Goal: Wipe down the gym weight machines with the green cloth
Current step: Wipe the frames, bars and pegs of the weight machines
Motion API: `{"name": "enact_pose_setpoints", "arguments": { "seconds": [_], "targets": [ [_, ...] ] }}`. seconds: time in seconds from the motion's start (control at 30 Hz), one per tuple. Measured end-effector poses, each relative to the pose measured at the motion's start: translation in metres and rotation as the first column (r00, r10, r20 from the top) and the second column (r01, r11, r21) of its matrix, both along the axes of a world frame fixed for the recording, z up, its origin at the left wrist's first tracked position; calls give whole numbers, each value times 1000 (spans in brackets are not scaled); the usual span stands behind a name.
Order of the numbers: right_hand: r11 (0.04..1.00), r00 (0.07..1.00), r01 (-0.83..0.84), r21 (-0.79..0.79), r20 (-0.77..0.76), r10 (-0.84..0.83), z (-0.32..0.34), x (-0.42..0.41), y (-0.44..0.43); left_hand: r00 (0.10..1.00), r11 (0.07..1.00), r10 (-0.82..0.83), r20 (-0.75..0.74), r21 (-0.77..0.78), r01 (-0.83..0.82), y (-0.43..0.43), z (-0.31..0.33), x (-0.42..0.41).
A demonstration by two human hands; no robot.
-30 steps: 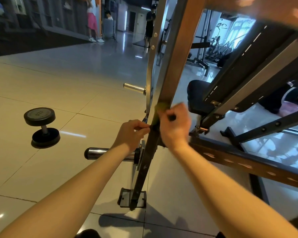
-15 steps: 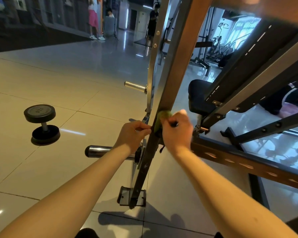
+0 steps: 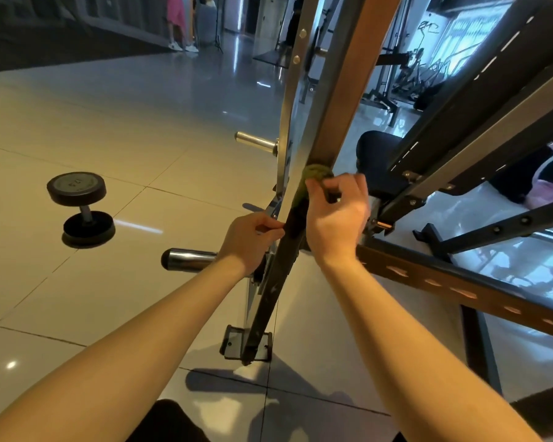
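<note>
Both hands are up on the weight machine's slanted post [image 3: 344, 100], the brown-and-black beam running from top centre down to a bolted base plate [image 3: 233, 342] on the tiled floor [image 3: 109, 122].

The right hand [image 3: 336, 215] has its fingers curled round the green cloth [image 3: 316, 175], which is bunched into a wad and pressed against the post right where the brown section meets the black one. Only the top of the cloth pokes out above the knuckles; the rest is hidden in the grip.

The left hand [image 3: 249, 237] sits a bit lower on the other side of the post, fingers curled, with thumb and fingertips pinched onto its left edge.

Just under the left wrist a chrome weight peg [image 3: 189, 260] sticks out to the left, and a second peg [image 3: 256, 141] sits higher up. A black dumbbell [image 3: 80, 208] stands on end on the tiles, well off to the left. To the right of the post there's a black seat pad [image 3: 377, 157] tucked among more frame rails. Way back, someone in pink shorts [image 3: 176, 14] stands by the far wall.
</note>
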State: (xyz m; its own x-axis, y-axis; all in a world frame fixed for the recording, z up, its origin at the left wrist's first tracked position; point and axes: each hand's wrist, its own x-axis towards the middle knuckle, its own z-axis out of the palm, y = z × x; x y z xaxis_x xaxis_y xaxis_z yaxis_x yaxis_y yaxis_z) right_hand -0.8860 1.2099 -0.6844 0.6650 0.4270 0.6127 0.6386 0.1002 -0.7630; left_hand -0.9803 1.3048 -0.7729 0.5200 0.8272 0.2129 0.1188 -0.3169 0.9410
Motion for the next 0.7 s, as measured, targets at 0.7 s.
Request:
{"name": "enact_pose_setpoints", "arguments": {
  "seconds": [0.7],
  "targets": [
    [991, 979, 116, -72, -161, -127, -138, -3, 2, 998, 977, -37, -50, 207, 47, 9, -86, -16]
  ]
}}
